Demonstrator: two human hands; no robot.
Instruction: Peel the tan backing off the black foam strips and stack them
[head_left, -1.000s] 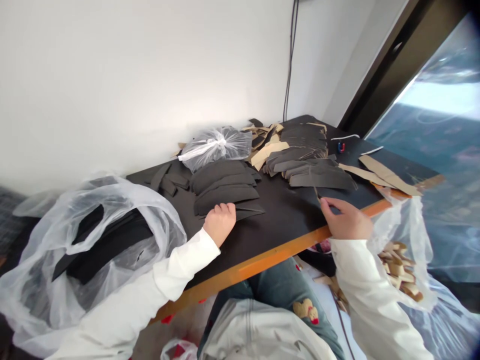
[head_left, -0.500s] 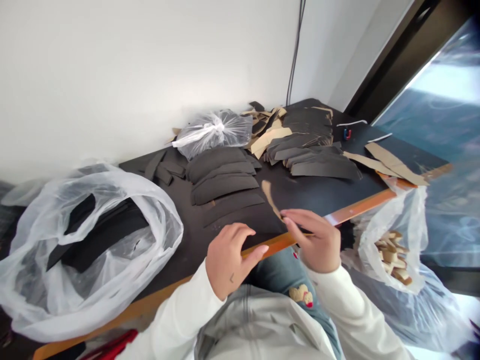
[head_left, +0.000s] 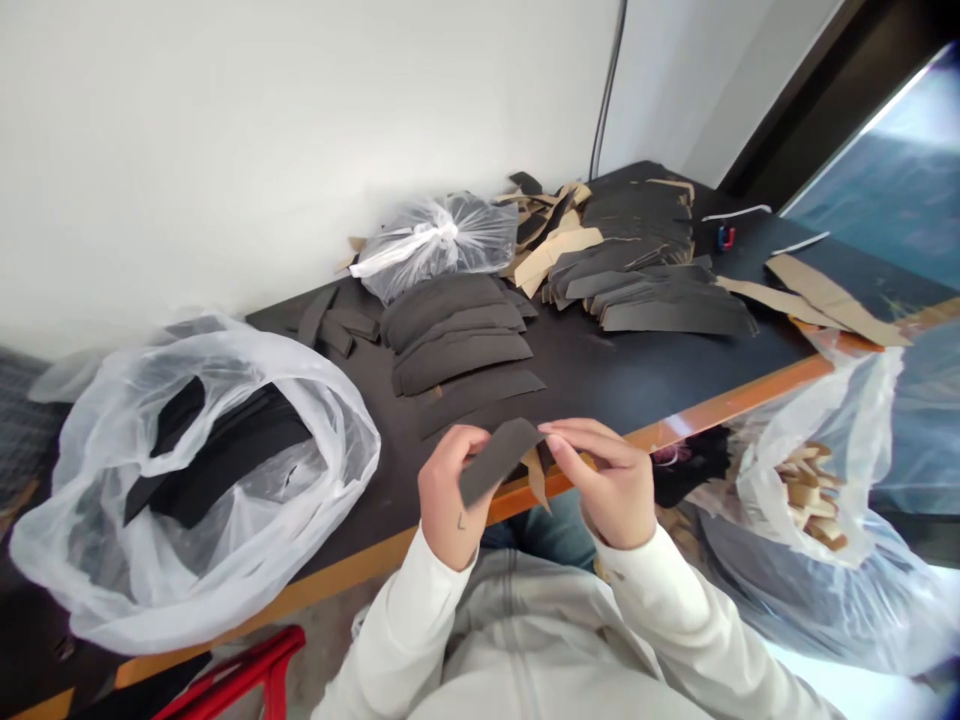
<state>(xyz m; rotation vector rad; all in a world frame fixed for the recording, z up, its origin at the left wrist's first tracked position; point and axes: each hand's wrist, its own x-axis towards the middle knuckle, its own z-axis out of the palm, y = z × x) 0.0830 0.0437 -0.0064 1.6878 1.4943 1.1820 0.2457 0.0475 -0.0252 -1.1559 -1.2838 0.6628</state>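
Observation:
My left hand (head_left: 448, 490) grips a dark, curved, flat strip (head_left: 499, 462) from behind, its fingers partly hidden by it. The strip is raised and tilted above the table's front edge. At its right end, my right hand (head_left: 609, 478) has thumb and forefinger pinched together. A narrow tan paper strip (head_left: 535, 478) hangs beneath that end; whether it is attached to the dark strip, I cannot tell. Just beyond my hands, more dark curved strips (head_left: 465, 360) lie overlapping in a row on the black table (head_left: 645, 375).
An open clear plastic bag (head_left: 330, 430) holding dark pieces sits at left. Behind the row is a tied bag (head_left: 442, 240). Fanned dark strips (head_left: 675, 310) and tan strips (head_left: 825, 295) lie at right. A bag of tan scraps (head_left: 814, 495) hangs by the front edge.
The dark strip nearest me has come up off the table into my left hand, which has closed. The tan strip, upright before near my right fingers, now hangs down.

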